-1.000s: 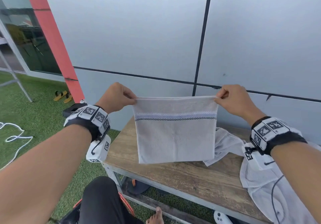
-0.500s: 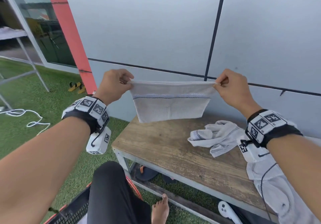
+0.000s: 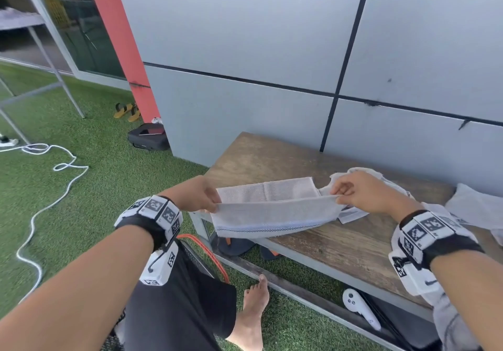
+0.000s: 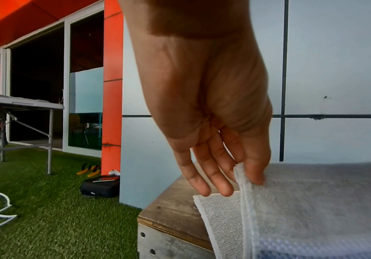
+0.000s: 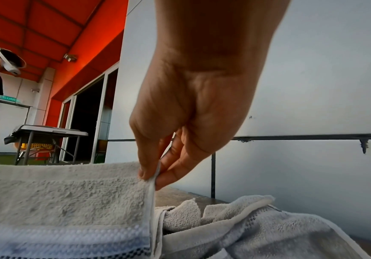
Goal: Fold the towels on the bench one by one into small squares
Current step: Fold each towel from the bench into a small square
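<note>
A pale grey towel [image 3: 272,210] with a dark and blue stripe near one edge lies partly on the wooden bench [image 3: 340,241]. Its far half rests flat on the wood, and its near half is lifted and hangs over the bench's front edge. My left hand [image 3: 202,197] pinches the towel's left corner [image 4: 241,173] between thumb and fingers. My right hand [image 3: 351,192] pinches the right corner [image 5: 152,178] the same way. In the right wrist view the towel [image 5: 69,201] fills the lower left.
Crumpled white towels [image 3: 381,179] lie on the bench behind and right of my right hand, seen also in the right wrist view [image 5: 246,215]. A grey panel wall [image 3: 272,51] backs the bench. A white controller [image 3: 359,310] lies below it. A white cable [image 3: 54,187] runs over the grass.
Both hands have come down from chest height with the towel. Its lower half now lies on the bench, and the held edge has come toward me over the front edge.
</note>
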`<action>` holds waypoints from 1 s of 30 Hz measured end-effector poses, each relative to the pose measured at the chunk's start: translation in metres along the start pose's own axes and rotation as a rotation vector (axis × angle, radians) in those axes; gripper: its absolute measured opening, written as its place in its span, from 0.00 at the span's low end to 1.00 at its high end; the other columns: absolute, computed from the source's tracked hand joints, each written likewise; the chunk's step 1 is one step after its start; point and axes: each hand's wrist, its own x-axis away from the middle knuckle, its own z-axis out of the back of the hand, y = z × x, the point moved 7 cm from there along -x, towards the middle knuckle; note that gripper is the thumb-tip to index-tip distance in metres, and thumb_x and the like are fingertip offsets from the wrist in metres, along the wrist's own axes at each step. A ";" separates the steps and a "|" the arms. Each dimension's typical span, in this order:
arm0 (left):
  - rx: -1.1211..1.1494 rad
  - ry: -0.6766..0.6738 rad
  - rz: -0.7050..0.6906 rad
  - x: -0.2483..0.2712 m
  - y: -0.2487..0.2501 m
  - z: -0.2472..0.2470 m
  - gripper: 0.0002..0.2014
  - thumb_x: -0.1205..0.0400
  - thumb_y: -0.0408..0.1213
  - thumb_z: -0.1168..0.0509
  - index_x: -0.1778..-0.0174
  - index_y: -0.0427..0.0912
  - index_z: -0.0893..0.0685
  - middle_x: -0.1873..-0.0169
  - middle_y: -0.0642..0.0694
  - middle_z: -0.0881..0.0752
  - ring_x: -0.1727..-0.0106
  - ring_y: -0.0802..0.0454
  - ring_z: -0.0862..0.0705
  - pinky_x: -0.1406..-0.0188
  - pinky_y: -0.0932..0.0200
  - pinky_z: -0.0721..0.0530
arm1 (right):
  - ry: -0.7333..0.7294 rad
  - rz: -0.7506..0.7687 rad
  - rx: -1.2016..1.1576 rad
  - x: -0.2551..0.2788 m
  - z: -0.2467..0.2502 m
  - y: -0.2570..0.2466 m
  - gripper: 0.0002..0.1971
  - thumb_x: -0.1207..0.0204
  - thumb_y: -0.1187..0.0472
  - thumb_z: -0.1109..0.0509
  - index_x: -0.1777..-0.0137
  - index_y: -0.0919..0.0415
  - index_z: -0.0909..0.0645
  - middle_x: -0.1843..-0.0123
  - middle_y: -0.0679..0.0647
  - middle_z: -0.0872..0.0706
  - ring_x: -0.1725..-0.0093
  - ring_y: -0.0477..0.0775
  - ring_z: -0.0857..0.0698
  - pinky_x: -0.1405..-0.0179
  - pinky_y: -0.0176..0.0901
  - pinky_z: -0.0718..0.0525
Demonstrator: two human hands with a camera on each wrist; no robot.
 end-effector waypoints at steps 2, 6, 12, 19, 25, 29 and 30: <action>0.023 0.030 0.018 -0.007 -0.004 0.001 0.09 0.21 0.40 0.25 0.46 0.47 0.09 0.51 0.55 0.09 0.51 0.60 0.11 0.42 0.58 0.22 | 0.052 -0.026 -0.036 -0.010 0.004 0.000 0.07 0.27 0.68 0.21 0.55 0.55 0.11 0.55 0.52 0.10 0.53 0.52 0.11 0.50 0.46 0.11; 0.057 0.137 0.074 -0.028 -0.018 0.009 0.08 0.20 0.36 0.26 0.46 0.43 0.08 0.50 0.51 0.09 0.51 0.55 0.11 0.48 0.60 0.20 | 0.151 -0.008 0.005 -0.036 0.007 -0.011 0.05 0.25 0.66 0.22 0.53 0.57 0.10 0.55 0.50 0.10 0.55 0.46 0.14 0.57 0.31 0.22; 0.106 0.281 0.151 -0.067 -0.040 0.009 0.05 0.20 0.31 0.27 0.51 0.37 0.07 0.58 0.44 0.09 0.68 0.56 0.17 0.70 0.68 0.21 | 0.229 -0.035 0.067 -0.096 -0.007 -0.004 0.06 0.24 0.69 0.25 0.51 0.61 0.10 0.53 0.54 0.10 0.52 0.52 0.14 0.49 0.37 0.23; 0.124 0.323 0.247 -0.111 -0.058 -0.007 0.07 0.24 0.25 0.32 0.59 0.30 0.08 0.65 0.36 0.09 0.69 0.44 0.15 0.63 0.48 0.08 | 0.186 -0.115 0.138 -0.146 -0.040 0.026 0.08 0.25 0.72 0.29 0.53 0.61 0.10 0.52 0.58 0.09 0.49 0.58 0.12 0.45 0.42 0.17; 0.099 0.315 0.291 -0.134 -0.074 -0.018 0.06 0.26 0.29 0.33 0.66 0.36 0.11 0.67 0.42 0.10 0.72 0.47 0.16 0.69 0.44 0.09 | 0.174 -0.156 0.135 -0.161 -0.058 0.042 0.09 0.23 0.69 0.31 0.50 0.60 0.11 0.48 0.60 0.10 0.47 0.60 0.12 0.40 0.50 0.15; 0.106 0.320 0.301 -0.138 -0.072 -0.020 0.06 0.24 0.31 0.32 0.65 0.45 0.15 0.62 0.46 0.13 0.67 0.48 0.13 0.63 0.50 0.08 | 0.150 -0.154 0.170 -0.165 -0.069 0.043 0.09 0.20 0.68 0.33 0.54 0.60 0.11 0.49 0.58 0.09 0.48 0.61 0.13 0.42 0.51 0.15; 0.115 0.321 0.306 -0.138 -0.071 -0.020 0.04 0.24 0.31 0.31 0.63 0.43 0.14 0.61 0.46 0.13 0.66 0.48 0.13 0.62 0.50 0.08 | 0.147 -0.151 0.174 -0.165 -0.071 0.043 0.08 0.19 0.67 0.32 0.56 0.58 0.12 0.49 0.58 0.09 0.49 0.60 0.13 0.43 0.52 0.15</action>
